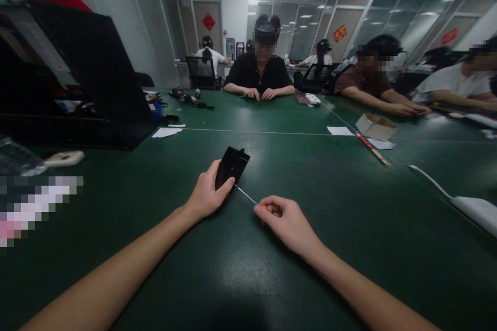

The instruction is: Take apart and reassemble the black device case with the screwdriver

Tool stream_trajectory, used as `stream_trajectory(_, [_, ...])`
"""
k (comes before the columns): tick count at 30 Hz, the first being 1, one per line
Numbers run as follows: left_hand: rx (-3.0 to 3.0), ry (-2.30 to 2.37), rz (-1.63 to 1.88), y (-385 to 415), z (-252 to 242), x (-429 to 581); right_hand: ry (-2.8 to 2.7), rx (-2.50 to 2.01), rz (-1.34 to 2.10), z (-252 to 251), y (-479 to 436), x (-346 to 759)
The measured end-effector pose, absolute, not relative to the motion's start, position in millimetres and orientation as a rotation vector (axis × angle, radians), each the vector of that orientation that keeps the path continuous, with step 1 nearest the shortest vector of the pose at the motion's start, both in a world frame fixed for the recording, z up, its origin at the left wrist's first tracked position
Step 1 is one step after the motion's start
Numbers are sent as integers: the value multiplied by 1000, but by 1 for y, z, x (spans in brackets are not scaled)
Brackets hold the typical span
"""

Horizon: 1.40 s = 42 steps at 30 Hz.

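Observation:
My left hand (207, 192) is wrapped round a flat black rectangular case (234, 163) that has a small tab at its top edge. It is held tilted above the green table, thumb across the near side. My right hand (285, 220) pinches the orange handle of a screwdriver (247, 196). The thin metal shaft points up and left, and its tip meets the lower right edge of the black case near my left thumb. Whether the tip sits in a screw or a slot, I cannot tell. Most of the handle is hidden by my fingers.
A large black open-fronted box (116, 77) stands at the left on the green table (166, 269). A beige object (65, 159) lies before it. Farther right are a small carton (376, 126), papers (340, 131) and a white power strip (476, 212). Several people sit around.

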<state>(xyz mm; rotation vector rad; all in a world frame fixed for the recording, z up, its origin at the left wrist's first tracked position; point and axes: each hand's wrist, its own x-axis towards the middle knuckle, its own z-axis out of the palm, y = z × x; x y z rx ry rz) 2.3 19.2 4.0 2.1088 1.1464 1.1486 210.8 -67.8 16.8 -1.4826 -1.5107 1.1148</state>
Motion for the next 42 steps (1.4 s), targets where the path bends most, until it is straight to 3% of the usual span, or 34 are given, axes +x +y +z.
stream_trajectory(28, [2125, 1151, 1242, 15, 2, 2, -1384, -1394, 1392, 19, -67, 209])
stream_trajectory(42, [2178, 1139, 1129, 14, 5, 5, -1585, -1364, 665, 26, -75, 215])
